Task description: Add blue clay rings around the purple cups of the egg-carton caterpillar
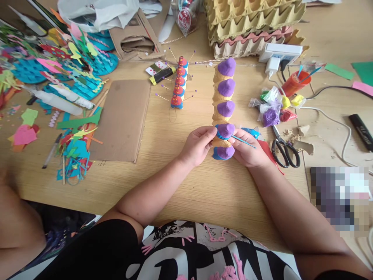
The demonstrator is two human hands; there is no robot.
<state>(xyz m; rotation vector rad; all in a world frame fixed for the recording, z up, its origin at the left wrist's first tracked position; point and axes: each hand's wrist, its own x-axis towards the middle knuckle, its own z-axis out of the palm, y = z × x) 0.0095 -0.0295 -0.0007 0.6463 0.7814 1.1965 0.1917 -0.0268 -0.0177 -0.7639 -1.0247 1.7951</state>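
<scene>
A strip cut from an egg carton (220, 112) points away from me, its bumps capped with purple clay and the two nearest also carrying blue clay. My left hand (198, 144) pinches its left edge at the second-nearest bump. My right hand (248, 147) closes on the strip's right side, with a thin blue stick (244, 142) sticking out from its fingers. Farther off to the left stands a finished-looking red and blue caterpillar (178, 83) with smiling faces and purple-tipped pins along its sides.
Black-handled scissors (285, 153), clay packets (272, 111) and an orange cup (295, 83) lie to the right. Egg trays (247, 27) are stacked behind. Cardboard (121, 120), paper scraps (77, 149) and glue bottles (55, 99) fill the left. Another person's arm (17, 221) shows at far left.
</scene>
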